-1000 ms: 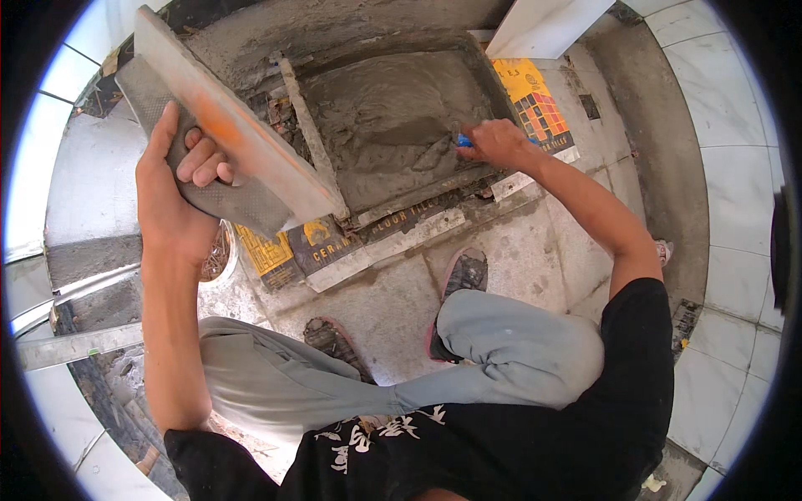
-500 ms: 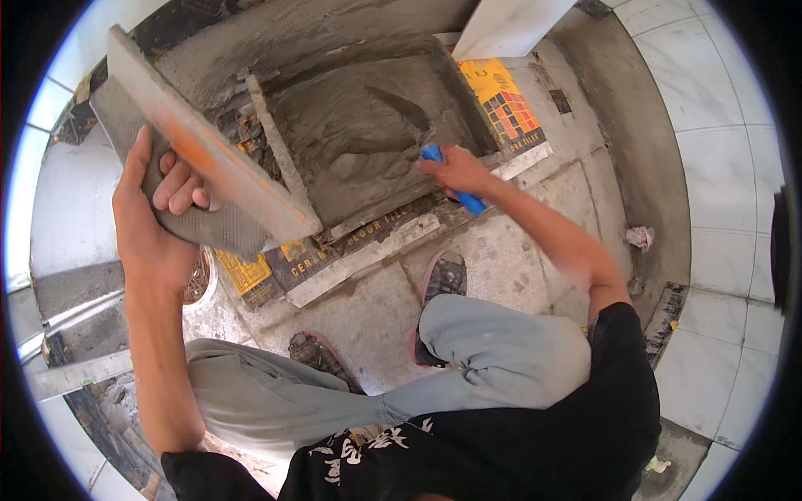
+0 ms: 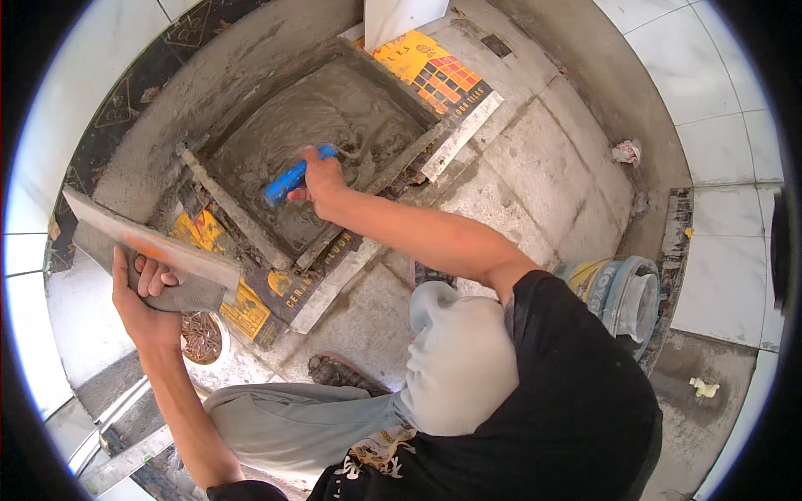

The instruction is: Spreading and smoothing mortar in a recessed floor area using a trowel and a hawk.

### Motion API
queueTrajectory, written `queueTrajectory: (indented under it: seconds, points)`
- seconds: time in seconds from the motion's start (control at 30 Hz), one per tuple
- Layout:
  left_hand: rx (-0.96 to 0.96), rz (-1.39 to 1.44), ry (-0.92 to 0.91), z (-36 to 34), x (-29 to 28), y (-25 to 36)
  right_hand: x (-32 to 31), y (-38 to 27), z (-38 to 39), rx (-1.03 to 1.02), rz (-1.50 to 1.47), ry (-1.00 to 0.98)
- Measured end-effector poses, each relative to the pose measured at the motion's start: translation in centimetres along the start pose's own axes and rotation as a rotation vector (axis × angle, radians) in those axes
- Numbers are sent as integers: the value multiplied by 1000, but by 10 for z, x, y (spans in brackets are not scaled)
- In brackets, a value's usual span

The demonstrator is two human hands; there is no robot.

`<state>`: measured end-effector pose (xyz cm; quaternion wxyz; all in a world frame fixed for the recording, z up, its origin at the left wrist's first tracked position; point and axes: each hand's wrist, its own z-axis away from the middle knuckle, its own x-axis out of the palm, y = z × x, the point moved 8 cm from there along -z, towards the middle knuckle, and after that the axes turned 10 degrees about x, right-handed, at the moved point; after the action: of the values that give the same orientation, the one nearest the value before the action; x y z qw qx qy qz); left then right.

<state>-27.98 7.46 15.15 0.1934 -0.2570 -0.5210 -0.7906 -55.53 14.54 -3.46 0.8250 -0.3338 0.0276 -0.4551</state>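
Note:
Upright at the left, a tile (image 3: pixel 159 238) is gripped by my left hand (image 3: pixel 150 305), its fingers folded behind the light edge. The tile's grey back is textured, and an orange smear marks its edge. My right hand (image 3: pixel 322 179) is closed round the blue handle (image 3: pixel 288 182) of a tool over the mortar; the blade is not visible. Below it, wet grey mortar (image 3: pixel 305 108) fills a shallow square frame (image 3: pixel 238 213) with raised, crusted sides. Flattened yellow and black tile cartons (image 3: pixel 422 71) lie under the frame.
A white bowl of small brown pieces (image 3: pixel 200 336) stands below my left hand. A bucket (image 3: pixel 614 296) is at my right side. One white tile (image 3: pixel 401 17) leans at the far edge. Crumpled wrapping (image 3: pixel 626 152) lies by the right wall. My bent knees are close to the frame.
My right hand has moved left across the mortar with the blue-handled tool. The tile in my left hand now sits lower in view. The view has turned, bringing the bucket and bowl into sight.

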Motion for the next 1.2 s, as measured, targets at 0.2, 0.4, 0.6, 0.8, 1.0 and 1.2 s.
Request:
queueTrajectory:
  seconds: [0.2,0.4,0.6,0.8,1.0,1.2]
  points:
    - [6,-1,-27,-2,-1,2,-37,12,-34,32,-179,200]
    - [-18,-2,-80,-2,6,1,-60,17,-68,72,-325,252]
    - [60,-14,-18,1,7,16,-42,37,-23,114,-275,146]
    - [-3,-6,-64,-2,19,-7,-15,35,-15,89,-127,90]
    - [12,-40,-86,-6,20,-6,-28,34,27,136,-103,50]
    - [4,-20,-68,1,12,0,-24,9,2,-94,-292,87]
